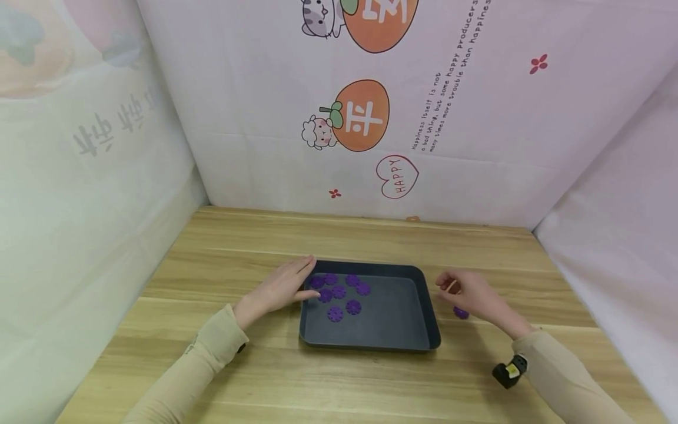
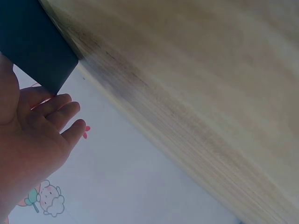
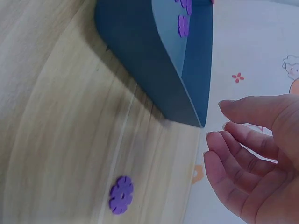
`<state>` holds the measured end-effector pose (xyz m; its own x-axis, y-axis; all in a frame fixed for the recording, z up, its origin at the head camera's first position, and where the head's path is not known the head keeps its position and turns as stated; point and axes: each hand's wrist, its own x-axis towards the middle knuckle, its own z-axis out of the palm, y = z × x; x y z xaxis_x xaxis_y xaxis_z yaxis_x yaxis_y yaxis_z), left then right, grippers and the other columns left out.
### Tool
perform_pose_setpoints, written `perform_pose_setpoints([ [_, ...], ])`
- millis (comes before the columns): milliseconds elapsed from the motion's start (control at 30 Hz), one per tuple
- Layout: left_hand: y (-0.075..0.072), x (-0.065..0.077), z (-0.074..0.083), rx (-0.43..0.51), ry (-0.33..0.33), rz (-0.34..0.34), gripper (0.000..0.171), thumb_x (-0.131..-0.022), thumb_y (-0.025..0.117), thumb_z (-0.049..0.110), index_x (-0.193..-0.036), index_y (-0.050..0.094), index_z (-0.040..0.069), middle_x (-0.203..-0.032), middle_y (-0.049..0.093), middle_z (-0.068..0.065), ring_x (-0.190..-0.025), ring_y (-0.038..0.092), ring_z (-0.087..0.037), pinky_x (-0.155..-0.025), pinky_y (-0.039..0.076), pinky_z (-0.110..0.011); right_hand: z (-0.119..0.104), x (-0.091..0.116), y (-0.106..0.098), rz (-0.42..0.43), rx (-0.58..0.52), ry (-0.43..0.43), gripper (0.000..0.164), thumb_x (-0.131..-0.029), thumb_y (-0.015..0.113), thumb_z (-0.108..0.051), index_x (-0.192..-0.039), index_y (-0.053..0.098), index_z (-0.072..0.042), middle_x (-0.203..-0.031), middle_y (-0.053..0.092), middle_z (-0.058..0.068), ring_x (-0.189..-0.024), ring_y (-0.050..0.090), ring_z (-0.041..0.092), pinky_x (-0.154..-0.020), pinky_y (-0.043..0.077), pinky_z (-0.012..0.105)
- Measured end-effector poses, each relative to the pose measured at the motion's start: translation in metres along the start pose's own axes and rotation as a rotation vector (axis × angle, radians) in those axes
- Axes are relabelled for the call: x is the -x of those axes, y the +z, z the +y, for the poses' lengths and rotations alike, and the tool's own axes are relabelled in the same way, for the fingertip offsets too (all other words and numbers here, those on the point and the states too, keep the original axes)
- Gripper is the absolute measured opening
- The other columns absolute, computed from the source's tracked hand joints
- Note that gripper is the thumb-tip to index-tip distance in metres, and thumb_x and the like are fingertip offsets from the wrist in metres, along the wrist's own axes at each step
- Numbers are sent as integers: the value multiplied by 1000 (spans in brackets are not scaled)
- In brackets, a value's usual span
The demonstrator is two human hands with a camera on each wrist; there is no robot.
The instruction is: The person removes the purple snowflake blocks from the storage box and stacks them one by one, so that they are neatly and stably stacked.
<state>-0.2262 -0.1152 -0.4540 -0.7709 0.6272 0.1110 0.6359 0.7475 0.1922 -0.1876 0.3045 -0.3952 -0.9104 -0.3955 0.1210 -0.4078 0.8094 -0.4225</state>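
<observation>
A dark grey rectangular tray [image 1: 392, 321] lies on the wooden table. Several purple notched plastic discs [image 1: 353, 307] are in its left part, some overlapping. My left hand [image 1: 281, 287] rests at the tray's far left corner, fingers extended along the rim and thumb reaching over the discs. In the left wrist view, its fingers lie against the tray's outer side [image 2: 37, 42]. To the right of the tray, my right hand [image 1: 471, 294] hovers with loosely curved fingers and nothing between them. Another purple disc [image 3: 121, 195] lies on the table below that hand, partly hidden in the head view.
The wooden table [image 1: 238, 377] meets white printed cloth walls [image 1: 254, 147] at the back and both sides. A small black device with a yellow label [image 1: 510, 371] is strapped to my right wrist.
</observation>
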Motion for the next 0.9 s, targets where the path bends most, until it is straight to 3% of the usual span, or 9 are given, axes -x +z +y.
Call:
perform_pose_setpoints([
  [667, -2, 0, 0, 1, -1, -7, 84, -96, 56, 54, -153, 32, -2, -158, 35, -22, -147, 37, -35, -121, 34, -51, -22, -25, 20, -74, -21, -72, 16, -85, 77, -10, -95, 68, -2, -87, 70, 6, -71, 62, 5, -60, 52, 19],
  [900, -1, -1, -1, -9, 2, -12, 84, -96, 55, 55, -153, 31, -2, -159, 34, -21, -147, 36, -34, -122, 33, -51, -25, -34, 26, -83, -6, -101, 16, -84, 78, -9, -94, 68, -3, -80, 67, 0, -68, 56, 1, -59, 50, 18],
])
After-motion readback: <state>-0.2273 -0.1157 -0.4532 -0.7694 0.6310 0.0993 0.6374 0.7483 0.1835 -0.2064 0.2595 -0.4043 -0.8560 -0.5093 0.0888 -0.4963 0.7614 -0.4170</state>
